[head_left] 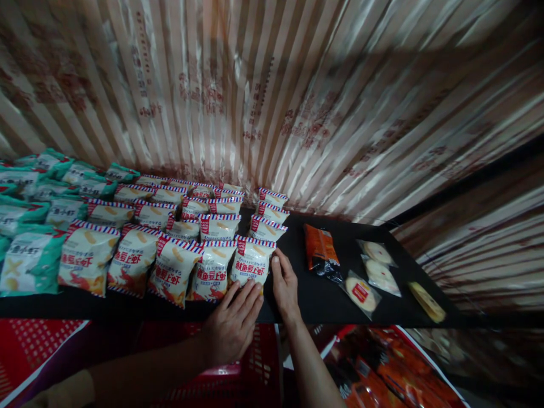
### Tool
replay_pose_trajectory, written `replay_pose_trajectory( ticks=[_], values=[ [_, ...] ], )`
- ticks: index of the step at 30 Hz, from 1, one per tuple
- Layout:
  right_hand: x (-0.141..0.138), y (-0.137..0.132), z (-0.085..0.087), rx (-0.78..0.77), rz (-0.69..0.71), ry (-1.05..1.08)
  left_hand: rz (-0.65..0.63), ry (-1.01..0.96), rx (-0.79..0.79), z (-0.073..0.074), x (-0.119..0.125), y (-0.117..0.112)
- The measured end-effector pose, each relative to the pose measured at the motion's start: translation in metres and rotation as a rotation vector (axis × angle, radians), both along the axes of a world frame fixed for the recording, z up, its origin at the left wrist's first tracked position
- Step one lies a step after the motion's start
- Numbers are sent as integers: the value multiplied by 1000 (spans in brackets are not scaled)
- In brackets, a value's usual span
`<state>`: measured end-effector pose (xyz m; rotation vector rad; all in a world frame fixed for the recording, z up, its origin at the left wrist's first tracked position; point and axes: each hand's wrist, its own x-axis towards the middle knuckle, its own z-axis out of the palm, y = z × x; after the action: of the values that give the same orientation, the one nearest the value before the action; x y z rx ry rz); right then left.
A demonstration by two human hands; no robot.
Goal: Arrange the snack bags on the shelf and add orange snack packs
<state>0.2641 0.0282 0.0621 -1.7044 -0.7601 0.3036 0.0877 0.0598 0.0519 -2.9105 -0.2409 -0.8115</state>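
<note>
My left hand (233,324) lies flat with its fingers stretched out at the front edge of the black shelf (323,300), its fingertips touching the bottom of a white snack packet with a red and blue striped top (251,262). My right hand (284,286) rests open on the shelf right beside that packet, fingers against its right edge. This packet is the rightmost of a front row of like packets (174,269). Neither hand grips anything.
Green-edged packets (29,260) fill the shelf's left end. To the right lie an orange packet (321,249), clear-wrapped round cakes (378,266) and a yellow piece (427,302). A red basket (255,368) stands below. Striped foil curtain hangs behind.
</note>
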Motion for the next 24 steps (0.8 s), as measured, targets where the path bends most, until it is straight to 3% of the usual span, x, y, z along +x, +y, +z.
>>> replay_pose_trajectory(
  ticks=[5, 12, 19, 24],
  values=[
    [-5, 2, 9, 67, 50, 89, -1, 13, -14, 0, 0, 0],
    [0, 6, 14, 24, 109, 170, -4, 1, -35, 0, 0, 0],
    [-5, 13, 12, 41, 1, 67, -12, -44, -57, 4, 0, -1],
    [-7, 25, 12, 86, 70, 191, -14, -74, -52, 7, 1, 3]
  ],
)
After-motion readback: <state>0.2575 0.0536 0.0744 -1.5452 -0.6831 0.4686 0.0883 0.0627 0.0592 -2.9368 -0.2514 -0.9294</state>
